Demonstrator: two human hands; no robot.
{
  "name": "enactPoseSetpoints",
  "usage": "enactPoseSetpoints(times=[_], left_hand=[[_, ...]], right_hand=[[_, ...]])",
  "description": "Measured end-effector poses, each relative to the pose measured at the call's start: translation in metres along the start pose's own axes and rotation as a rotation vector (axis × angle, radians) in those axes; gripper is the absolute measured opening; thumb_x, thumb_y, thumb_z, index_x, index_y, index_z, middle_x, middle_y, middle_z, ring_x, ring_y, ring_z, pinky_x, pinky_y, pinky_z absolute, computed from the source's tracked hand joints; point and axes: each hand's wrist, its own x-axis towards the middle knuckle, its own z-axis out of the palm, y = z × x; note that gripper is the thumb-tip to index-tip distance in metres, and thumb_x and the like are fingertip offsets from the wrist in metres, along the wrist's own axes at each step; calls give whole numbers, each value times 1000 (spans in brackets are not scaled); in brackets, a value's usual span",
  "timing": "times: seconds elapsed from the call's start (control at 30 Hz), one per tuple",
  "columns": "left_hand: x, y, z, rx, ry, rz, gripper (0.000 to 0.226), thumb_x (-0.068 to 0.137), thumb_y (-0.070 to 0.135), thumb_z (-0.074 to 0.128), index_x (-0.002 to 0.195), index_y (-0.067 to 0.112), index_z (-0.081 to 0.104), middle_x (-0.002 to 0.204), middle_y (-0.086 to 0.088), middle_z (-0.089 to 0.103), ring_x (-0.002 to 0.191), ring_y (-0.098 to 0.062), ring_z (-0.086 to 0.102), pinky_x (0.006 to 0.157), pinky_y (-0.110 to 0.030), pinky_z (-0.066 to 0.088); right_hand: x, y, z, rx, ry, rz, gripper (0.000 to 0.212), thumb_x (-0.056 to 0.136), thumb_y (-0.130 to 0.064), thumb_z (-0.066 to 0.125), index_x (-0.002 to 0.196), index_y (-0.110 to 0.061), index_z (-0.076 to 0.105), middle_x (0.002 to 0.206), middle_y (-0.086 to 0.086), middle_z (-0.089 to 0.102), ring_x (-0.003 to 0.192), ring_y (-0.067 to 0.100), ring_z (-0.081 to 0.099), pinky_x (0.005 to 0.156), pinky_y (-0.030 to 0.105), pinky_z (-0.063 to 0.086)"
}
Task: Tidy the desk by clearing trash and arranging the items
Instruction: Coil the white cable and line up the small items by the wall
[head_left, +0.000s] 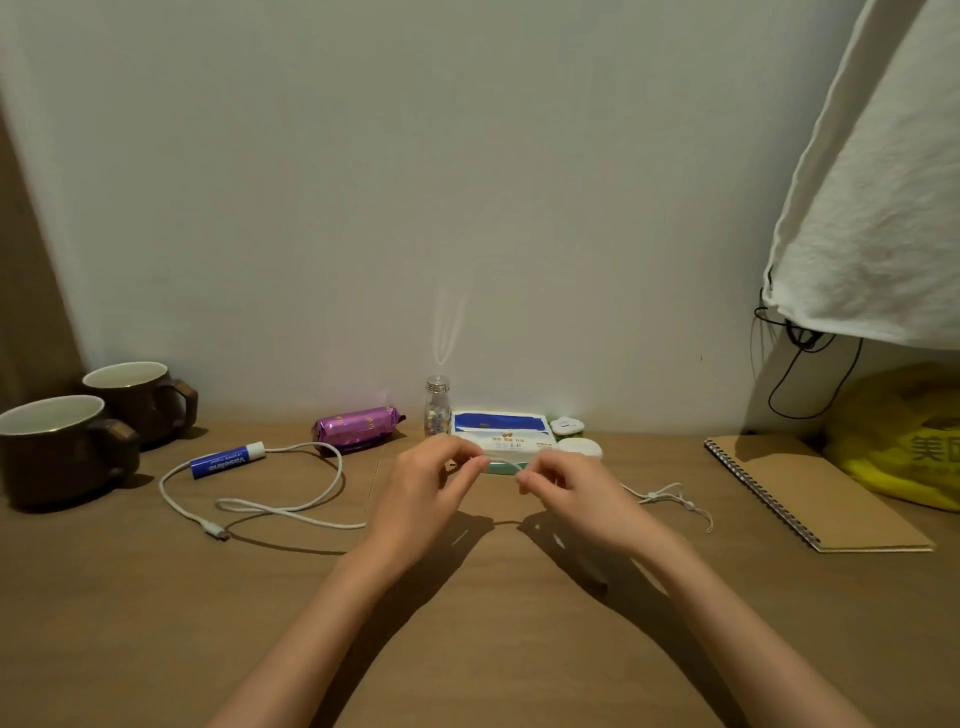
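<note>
Above the middle of the desk (493, 623), a white cord (500, 463) is pinched at one spot by the left hand (421, 488) and at another by the right hand (576, 493), just in front of a tissue pack (504, 431). Beside the pack, tiny coloured bits are kept in a small glass bottle (437, 410). Two brown mugs (140, 400) are set far left; what is in them cannot be seen.

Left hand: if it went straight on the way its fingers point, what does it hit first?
Probably the tissue pack, just beyond the left hand, which pinches a thin white cord together with the right hand. Depth is unclear from one view.
</note>
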Motion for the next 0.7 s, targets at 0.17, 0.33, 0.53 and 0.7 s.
enactPoseSetpoints(times=[0.17, 0.33, 0.53, 0.7], left_hand=[[1, 19, -6, -172, 175, -83, 17, 89, 22, 60, 102, 24, 72, 85, 14, 67, 75, 0, 57, 58, -9, 40], [-4, 33, -2, -328, 154, -229, 17, 87, 22, 63, 100, 21, 74, 82, 9, 70, 67, 1, 56, 55, -12, 40], [-10, 38, 2, -353, -92, -333, 12, 84, 28, 67, 91, 25, 76, 76, 0, 73, 64, -4, 53, 54, -13, 39], [-10, 39, 3, -365, -231, -379, 13, 85, 29, 65, 89, 24, 76, 80, 11, 74, 74, 4, 62, 57, -9, 45]], right_hand=[[-6, -7, -15, 483, 113, -13, 25, 99, -26, 47, 82, -13, 59, 61, -5, 53, 55, 0, 45, 56, 13, 37], [-8, -9, -1, 679, 191, 34, 23, 101, -19, 44, 82, -13, 56, 57, -7, 57, 52, 1, 44, 54, 19, 35], [-13, -8, 2, 712, 265, 80, 22, 100, -19, 46, 81, -14, 55, 62, -2, 62, 48, -2, 47, 56, 23, 35], [-17, -11, 3, 673, 286, 108, 21, 99, -24, 46, 85, -13, 55, 68, 1, 66, 52, -5, 51, 60, 22, 38]])
